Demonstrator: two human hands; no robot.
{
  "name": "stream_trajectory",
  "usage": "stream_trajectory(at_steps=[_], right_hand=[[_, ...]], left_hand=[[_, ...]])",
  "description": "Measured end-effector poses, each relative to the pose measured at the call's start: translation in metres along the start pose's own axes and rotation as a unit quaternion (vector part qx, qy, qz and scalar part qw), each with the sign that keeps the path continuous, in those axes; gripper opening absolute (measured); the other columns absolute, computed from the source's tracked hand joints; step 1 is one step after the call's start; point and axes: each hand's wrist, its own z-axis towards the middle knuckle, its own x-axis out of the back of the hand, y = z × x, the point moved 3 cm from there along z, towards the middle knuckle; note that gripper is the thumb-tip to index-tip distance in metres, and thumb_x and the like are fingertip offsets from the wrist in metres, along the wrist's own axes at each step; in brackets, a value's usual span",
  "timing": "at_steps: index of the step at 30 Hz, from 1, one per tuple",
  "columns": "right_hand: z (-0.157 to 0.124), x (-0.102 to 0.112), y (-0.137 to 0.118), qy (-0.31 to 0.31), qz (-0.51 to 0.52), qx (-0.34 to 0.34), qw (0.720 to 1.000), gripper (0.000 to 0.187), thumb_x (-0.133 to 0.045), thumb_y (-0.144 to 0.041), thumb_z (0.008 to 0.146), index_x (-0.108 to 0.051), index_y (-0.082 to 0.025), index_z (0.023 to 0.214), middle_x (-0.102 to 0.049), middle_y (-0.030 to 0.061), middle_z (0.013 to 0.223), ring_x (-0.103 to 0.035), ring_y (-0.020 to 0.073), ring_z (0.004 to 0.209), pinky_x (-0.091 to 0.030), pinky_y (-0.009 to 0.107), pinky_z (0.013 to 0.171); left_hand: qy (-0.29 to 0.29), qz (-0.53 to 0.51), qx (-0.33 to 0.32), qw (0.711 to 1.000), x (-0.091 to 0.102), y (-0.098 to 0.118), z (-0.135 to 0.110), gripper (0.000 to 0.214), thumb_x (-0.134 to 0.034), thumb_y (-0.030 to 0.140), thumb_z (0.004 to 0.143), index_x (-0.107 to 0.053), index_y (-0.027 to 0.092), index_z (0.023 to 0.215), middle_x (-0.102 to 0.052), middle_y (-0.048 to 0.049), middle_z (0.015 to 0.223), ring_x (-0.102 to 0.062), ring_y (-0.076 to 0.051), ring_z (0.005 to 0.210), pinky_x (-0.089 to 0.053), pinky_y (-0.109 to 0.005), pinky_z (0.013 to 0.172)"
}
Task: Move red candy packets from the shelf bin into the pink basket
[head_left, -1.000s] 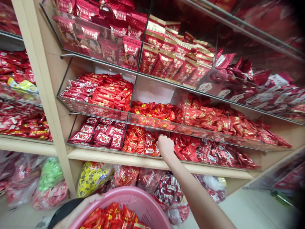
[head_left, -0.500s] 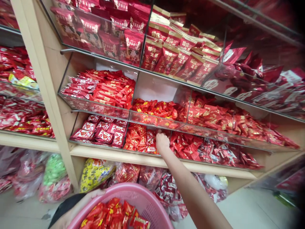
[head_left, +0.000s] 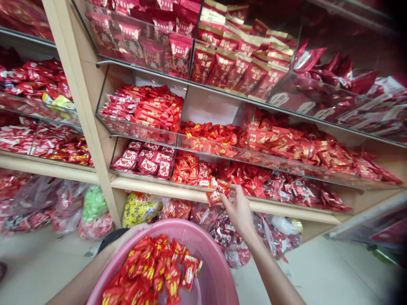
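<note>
My right hand [head_left: 238, 209] is closed on small red wrapped candies [head_left: 218, 192], held just in front of the lowest bin's edge. Behind it, that bin holds more red candies [head_left: 187, 167]. My left hand [head_left: 136, 231] grips the far left rim of a pink plastic basket [head_left: 219, 254]; its fingers are partly hidden by the rim. Inside the basket lies a heap of red candies with yellow print [head_left: 143, 267]. One flatter red-and-white packet [head_left: 190, 271] rests at the heap's right side.
Clear-fronted bins of red packets fill the wooden shelves [head_left: 190, 192]. Upright gold-topped packets [head_left: 232, 67] stand higher up. Under the bottom ledge sit bagged goods, among them a yellow bag [head_left: 140, 209] and a green bag [head_left: 95, 203]. A wooden post [head_left: 85, 106] divides the shelving.
My right hand has come out of the lowest bin toward me, with red candies in its fingers. The basket shows more fully, and the view has shifted a little.
</note>
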Motion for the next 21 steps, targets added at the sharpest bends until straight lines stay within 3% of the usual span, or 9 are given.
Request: stream_trajectory(at_steps=[3,6,12,17,21], right_hand=[[-0.04,-0.004,0.018,-0.06,0.18,-0.082,0.978,0.037,-0.054,-0.046,0.075,-0.036,-0.023,0.097,-0.05,-0.0026,0.077,-0.054,0.012,0.048,-0.04,0.023,0.037],[-0.077,-0.021,0.032,-0.163,0.228,-0.136,0.95,0.038,-0.058,-0.047,0.071,-0.035,-0.024,0.091,-0.043,-0.0076,0.07,-0.052,0.01,0.042,-0.035,0.019,0.03],[-0.12,-0.06,0.06,-0.276,0.162,-0.144,0.936,0.027,-0.056,-0.04,0.073,-0.041,-0.021,0.086,-0.046,-0.0065,0.065,-0.045,0.0079,0.044,-0.038,0.021,0.039],[-0.122,-0.077,0.066,-0.317,0.013,-0.088,0.944,0.021,-0.059,-0.033,0.071,-0.046,-0.02,0.081,-0.05,-0.0054,0.065,-0.048,0.0102,0.054,-0.036,0.022,0.049],[-0.122,-0.092,0.062,-0.365,-0.121,-0.054,0.921,0.02,-0.061,-0.029,0.068,-0.049,-0.019,0.081,-0.053,-0.0042,0.067,-0.05,0.0122,0.061,-0.035,0.023,0.053]], left_hand=[[-0.057,-0.066,0.037,0.996,-0.002,-0.004,-0.002,0.026,-0.056,0.032,0.071,-0.063,0.009,0.082,-0.071,-0.0099,0.071,-0.065,-0.029,0.087,-0.048,-0.033,0.082],[-0.069,-0.085,0.06,0.992,-0.001,-0.008,-0.003,0.026,-0.056,0.029,0.071,-0.062,0.009,0.086,-0.071,-0.0112,0.072,-0.066,-0.029,0.082,-0.049,-0.036,0.082],[-0.072,-0.095,0.058,0.991,-0.004,-0.012,-0.008,0.029,-0.057,0.026,0.071,-0.062,0.008,0.093,-0.071,-0.0108,0.07,-0.066,-0.031,0.083,-0.051,-0.037,0.078],[-0.063,-0.11,0.071,0.989,-0.014,-0.012,-0.017,0.03,-0.058,0.026,0.07,-0.063,0.007,0.094,-0.071,-0.0102,0.066,-0.066,-0.033,0.082,-0.051,-0.039,0.077],[-0.066,-0.118,0.041,0.99,-0.019,-0.011,-0.022,0.028,-0.057,0.024,0.072,-0.064,0.008,0.093,-0.07,-0.008,0.061,-0.066,-0.033,0.079,-0.05,-0.038,0.077]])
